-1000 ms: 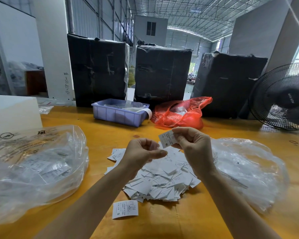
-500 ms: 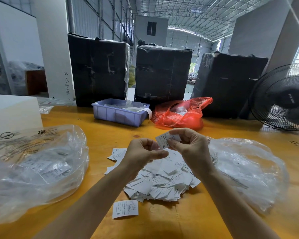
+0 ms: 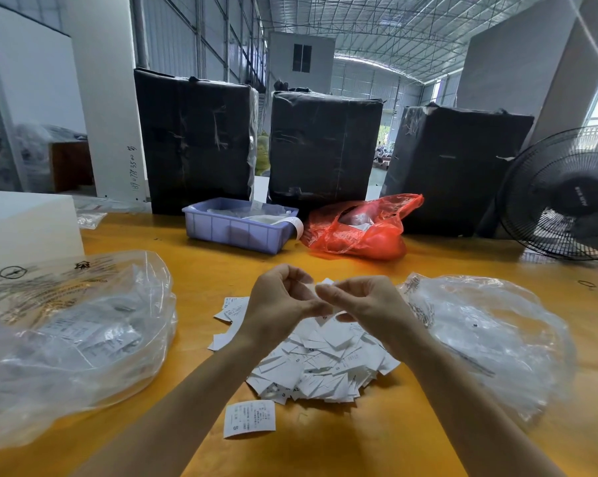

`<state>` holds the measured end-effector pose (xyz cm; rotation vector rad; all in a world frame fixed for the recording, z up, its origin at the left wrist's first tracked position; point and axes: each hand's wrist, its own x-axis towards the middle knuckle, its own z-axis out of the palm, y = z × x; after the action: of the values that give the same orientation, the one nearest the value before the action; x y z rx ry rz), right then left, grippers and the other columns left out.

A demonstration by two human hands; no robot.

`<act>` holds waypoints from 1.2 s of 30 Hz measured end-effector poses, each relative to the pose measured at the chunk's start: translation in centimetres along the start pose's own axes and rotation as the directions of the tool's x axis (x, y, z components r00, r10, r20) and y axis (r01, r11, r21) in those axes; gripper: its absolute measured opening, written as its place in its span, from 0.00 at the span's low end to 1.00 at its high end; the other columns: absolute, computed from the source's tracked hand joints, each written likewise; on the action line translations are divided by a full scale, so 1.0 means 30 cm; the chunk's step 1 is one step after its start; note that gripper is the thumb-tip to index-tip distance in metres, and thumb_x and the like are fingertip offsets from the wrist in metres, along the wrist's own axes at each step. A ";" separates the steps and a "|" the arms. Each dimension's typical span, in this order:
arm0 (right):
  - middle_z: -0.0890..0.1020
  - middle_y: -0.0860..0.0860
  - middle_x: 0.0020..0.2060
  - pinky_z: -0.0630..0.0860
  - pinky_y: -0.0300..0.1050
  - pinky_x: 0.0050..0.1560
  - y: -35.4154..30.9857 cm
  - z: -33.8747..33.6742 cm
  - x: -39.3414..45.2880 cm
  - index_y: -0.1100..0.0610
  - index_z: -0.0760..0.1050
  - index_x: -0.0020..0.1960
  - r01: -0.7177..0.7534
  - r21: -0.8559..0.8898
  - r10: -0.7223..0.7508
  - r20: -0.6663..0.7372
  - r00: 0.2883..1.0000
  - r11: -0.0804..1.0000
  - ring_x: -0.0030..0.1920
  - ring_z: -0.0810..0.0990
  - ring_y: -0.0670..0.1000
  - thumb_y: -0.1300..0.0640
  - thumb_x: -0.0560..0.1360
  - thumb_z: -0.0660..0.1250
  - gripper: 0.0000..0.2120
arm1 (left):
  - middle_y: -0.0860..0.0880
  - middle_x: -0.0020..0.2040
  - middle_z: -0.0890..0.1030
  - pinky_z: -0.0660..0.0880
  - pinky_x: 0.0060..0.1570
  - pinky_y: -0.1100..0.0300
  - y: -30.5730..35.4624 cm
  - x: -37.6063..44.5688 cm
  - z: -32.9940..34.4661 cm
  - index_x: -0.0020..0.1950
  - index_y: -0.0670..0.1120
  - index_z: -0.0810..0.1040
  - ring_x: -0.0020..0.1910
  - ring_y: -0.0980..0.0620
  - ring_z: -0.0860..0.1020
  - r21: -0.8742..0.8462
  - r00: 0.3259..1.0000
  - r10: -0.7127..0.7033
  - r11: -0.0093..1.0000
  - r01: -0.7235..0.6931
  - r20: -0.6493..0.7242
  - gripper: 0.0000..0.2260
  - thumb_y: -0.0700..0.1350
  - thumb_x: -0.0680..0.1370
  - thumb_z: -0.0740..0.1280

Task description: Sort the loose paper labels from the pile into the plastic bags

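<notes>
On a yellow desk (image 3: 325, 442) lies the label pile (image 3: 321, 363) between two clear bags (image 3: 70, 339) (image 3: 490, 335); above it, left hand (image 3: 280, 304) and right hand (image 3: 366, 304) together pinch one label (image 3: 326, 283).

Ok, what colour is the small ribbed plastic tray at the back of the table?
The small ribbed plastic tray is pale lavender-blue, seen in the head view.

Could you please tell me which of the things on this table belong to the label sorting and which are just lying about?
Part of the job:
pile of labels
label held between left hand and right hand
left clear bag
right clear bag
single label lying apart

Just lying about:
blue tray
red bag
fan
black wrapped bales
white box
</notes>
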<state>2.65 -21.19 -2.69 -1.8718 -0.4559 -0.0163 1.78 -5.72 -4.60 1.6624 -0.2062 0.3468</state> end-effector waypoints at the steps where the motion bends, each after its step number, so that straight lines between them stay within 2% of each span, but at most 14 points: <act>1: 0.85 0.56 0.39 0.78 0.40 0.41 0.000 0.002 -0.002 0.61 0.83 0.44 0.001 0.002 -0.001 0.008 1.000 1.000 0.39 0.83 0.51 0.50 0.67 0.72 0.14 | 0.42 0.36 0.80 0.81 0.39 0.55 0.002 -0.002 0.002 0.47 0.42 0.75 0.35 0.52 0.79 0.033 0.999 0.036 0.999 -0.036 0.005 0.20 0.35 0.61 0.80; 3: 0.85 0.57 0.37 0.77 0.40 0.40 -0.003 0.003 -0.003 0.62 0.83 0.44 0.014 0.014 -0.013 -0.012 1.000 1.000 0.36 0.80 0.48 0.57 0.70 0.73 0.08 | 0.44 0.36 0.80 0.81 0.38 0.57 0.004 -0.003 0.002 0.48 0.42 0.75 0.35 0.52 0.79 0.079 0.996 0.081 0.993 -0.082 0.023 0.21 0.36 0.61 0.80; 6: 0.84 0.59 0.36 0.79 0.46 0.42 -0.005 -0.005 -0.002 0.65 0.82 0.43 0.072 -0.004 -0.072 -0.067 0.995 0.997 0.36 0.82 0.51 0.62 0.71 0.72 0.05 | 0.45 0.37 0.82 0.80 0.39 0.60 0.013 -0.002 -0.007 0.50 0.43 0.75 0.37 0.52 0.82 0.057 0.996 0.050 0.997 -0.055 0.078 0.21 0.39 0.62 0.80; 10: 0.84 0.60 0.39 0.77 0.43 0.40 -0.011 -0.023 0.000 0.64 0.82 0.43 0.093 -0.031 -0.095 -0.100 0.990 0.995 0.37 0.81 0.51 0.62 0.71 0.72 0.05 | 0.48 0.38 0.84 0.78 0.38 0.65 0.023 0.008 -0.025 0.52 0.42 0.77 0.38 0.54 0.83 -0.101 0.996 -0.056 0.993 0.063 0.075 0.16 0.38 0.66 0.76; 12: 0.84 0.59 0.38 0.77 0.39 0.38 -0.012 -0.032 0.003 0.64 0.82 0.43 0.095 -0.029 -0.097 -0.090 0.991 0.995 0.36 0.81 0.49 0.61 0.70 0.73 0.05 | 0.47 0.37 0.84 0.77 0.37 0.65 0.028 0.009 -0.027 0.50 0.42 0.77 0.37 0.54 0.83 -0.149 0.995 -0.082 0.985 0.089 0.052 0.17 0.39 0.63 0.76; 15: 0.84 0.50 0.34 0.75 0.32 0.33 -0.023 -0.039 -0.004 0.60 0.82 0.42 0.130 -0.049 -0.133 -0.067 0.989 0.990 0.33 0.80 0.43 0.57 0.70 0.72 0.06 | 0.46 0.37 0.83 0.76 0.39 0.63 0.037 0.008 -0.024 0.47 0.43 0.77 0.35 0.54 0.82 -0.209 0.991 -0.129 0.969 0.131 0.026 0.19 0.41 0.59 0.76; 17: 0.83 0.47 0.35 0.76 0.33 0.35 -0.026 -0.052 -0.001 0.56 0.82 0.44 0.191 -0.088 -0.204 -0.177 0.963 0.978 0.35 0.80 0.44 0.58 0.70 0.73 0.03 | 0.47 0.37 0.82 0.76 0.41 0.62 0.038 0.010 -0.024 0.47 0.43 0.76 0.35 0.53 0.81 -0.262 0.986 -0.163 0.951 0.166 0.033 0.17 0.37 0.62 0.76; 19: 0.82 0.50 0.41 0.80 0.38 0.43 -0.022 -0.067 0.004 0.51 0.78 0.52 0.217 -0.036 -0.217 -0.311 0.925 0.976 0.42 0.82 0.48 0.62 0.69 0.74 0.14 | 0.47 0.36 0.83 0.76 0.43 0.60 0.037 0.012 -0.024 0.46 0.43 0.76 0.36 0.52 0.81 -0.288 0.982 -0.184 0.939 0.189 0.043 0.15 0.34 0.64 0.75; 21: 0.81 0.54 0.45 0.81 0.42 0.45 -0.025 -0.072 0.004 0.49 0.73 0.57 0.205 0.148 -0.145 -0.342 0.929 0.967 0.46 0.83 0.51 0.65 0.69 0.73 0.21 | 0.47 0.36 0.83 0.76 0.45 0.59 0.035 0.010 -0.022 0.47 0.43 0.76 0.37 0.51 0.81 -0.284 0.980 -0.191 0.938 0.197 0.050 0.15 0.33 0.65 0.75; 23: 0.82 0.56 0.44 0.82 0.43 0.45 -0.031 -0.066 0.002 0.54 0.76 0.54 0.180 0.295 -0.086 -0.305 0.949 0.938 0.46 0.83 0.54 0.66 0.68 0.72 0.17 | 0.48 0.36 0.83 0.76 0.44 0.60 0.035 0.009 -0.019 0.47 0.43 0.76 0.37 0.52 0.81 -0.276 0.980 -0.191 0.940 0.199 0.056 0.15 0.33 0.65 0.75; 25: 0.83 0.56 0.41 0.81 0.41 0.42 -0.038 -0.057 -0.001 0.58 0.79 0.47 0.166 0.345 -0.073 -0.267 0.961 0.924 0.44 0.84 0.54 0.65 0.68 0.72 0.09 | 0.48 0.35 0.83 0.75 0.41 0.61 0.034 0.009 -0.017 0.47 0.43 0.76 0.36 0.53 0.82 -0.271 0.980 -0.192 0.941 0.201 0.059 0.15 0.33 0.65 0.75; 27: 0.84 0.56 0.40 0.81 0.41 0.42 -0.040 -0.045 -0.002 0.59 0.79 0.43 0.161 0.341 -0.072 -0.257 0.964 0.926 0.43 0.84 0.53 0.64 0.67 0.72 0.05 | 0.48 0.35 0.83 0.75 0.40 0.62 0.033 0.009 -0.016 0.47 0.43 0.76 0.36 0.53 0.82 -0.266 0.979 -0.192 0.942 0.203 0.064 0.15 0.34 0.65 0.75; 32: 0.83 0.58 0.39 0.82 0.46 0.43 -0.033 -0.029 0.001 0.60 0.79 0.42 0.147 0.245 -0.080 -0.266 0.961 0.958 0.43 0.83 0.57 0.66 0.70 0.72 0.03 | 0.50 0.33 0.83 0.76 0.41 0.61 0.029 0.009 -0.010 0.47 0.43 0.76 0.36 0.53 0.81 -0.239 0.981 -0.185 0.951 0.195 0.065 0.15 0.34 0.65 0.76; 36: 0.82 0.56 0.37 0.81 0.40 0.38 -0.028 -0.023 -0.001 0.59 0.77 0.40 0.174 0.152 -0.123 -0.297 0.947 0.973 0.39 0.82 0.54 0.66 0.71 0.72 0.05 | 0.50 0.33 0.83 0.76 0.44 0.59 0.027 0.010 -0.011 0.47 0.43 0.76 0.35 0.54 0.81 -0.220 0.982 -0.181 0.957 0.188 0.051 0.15 0.34 0.65 0.76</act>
<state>2.50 -21.59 -1.71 -1.6251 -0.3837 -0.3349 1.75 -5.47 -3.70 1.4504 -0.1068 0.1510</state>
